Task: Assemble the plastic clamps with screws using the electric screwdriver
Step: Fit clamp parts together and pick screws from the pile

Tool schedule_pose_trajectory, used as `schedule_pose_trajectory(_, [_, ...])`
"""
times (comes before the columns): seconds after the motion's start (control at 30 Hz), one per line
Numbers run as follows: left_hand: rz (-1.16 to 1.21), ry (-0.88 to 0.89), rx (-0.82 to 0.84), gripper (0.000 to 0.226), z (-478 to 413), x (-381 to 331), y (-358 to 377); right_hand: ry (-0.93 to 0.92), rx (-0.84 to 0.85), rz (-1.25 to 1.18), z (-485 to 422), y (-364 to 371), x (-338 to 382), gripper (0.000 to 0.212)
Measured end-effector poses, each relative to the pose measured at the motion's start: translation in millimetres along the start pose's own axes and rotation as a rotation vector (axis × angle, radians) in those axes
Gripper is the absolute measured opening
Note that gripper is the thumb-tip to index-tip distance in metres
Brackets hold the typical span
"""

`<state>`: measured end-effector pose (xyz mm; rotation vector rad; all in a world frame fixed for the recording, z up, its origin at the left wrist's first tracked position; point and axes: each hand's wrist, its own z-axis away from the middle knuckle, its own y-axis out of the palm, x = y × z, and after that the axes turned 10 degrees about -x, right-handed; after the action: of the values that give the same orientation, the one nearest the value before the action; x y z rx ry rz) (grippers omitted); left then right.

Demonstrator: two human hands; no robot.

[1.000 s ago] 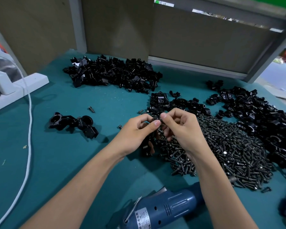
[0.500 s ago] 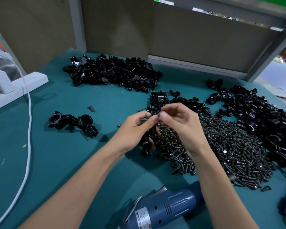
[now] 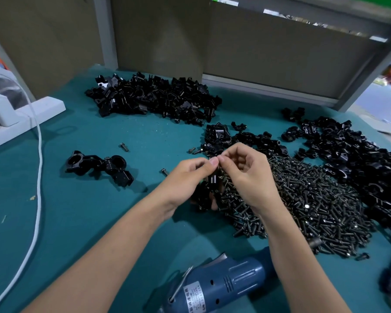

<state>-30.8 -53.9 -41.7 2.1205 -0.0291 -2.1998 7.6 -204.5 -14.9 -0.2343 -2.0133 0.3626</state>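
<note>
You are holding a small black plastic clamp (image 3: 212, 180) in your left hand (image 3: 187, 179), its grip curled round the part, over the near-left edge of the heap of dark metal screws (image 3: 307, 199) on the teal desk (image 3: 77, 211). Your right hand (image 3: 246, 177) is pressing its grip together against the left fingertips; I cannot tell what it is pinching. The blue electric screwdriver (image 3: 219, 283) is lying near, between your forearms.
</note>
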Motion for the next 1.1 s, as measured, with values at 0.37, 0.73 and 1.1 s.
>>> schedule_pose_trajectory(0.37, [-0.006, 0.005, -0.033, 0.034, -1.1, -1.7, -3.9, 0.162, 0.016, -0.061, 1.2, -1.6, 0.4, 0.038])
schedule_pose_trajectory(0.73, [0.018, 0.042, -0.038, 0.025, -1.5, -1.9, -5.5, 0.099, 0.04, -0.137, -1.0, -3.1, -1.1, 0.011])
schedule_pose_trajectory(1.1, [-0.054, 0.065, -0.032, 0.024, -1.1, -0.9, -4.7, 0.181, 0.041, -0.225, 0.0, -3.8, 1.5, 0.011])
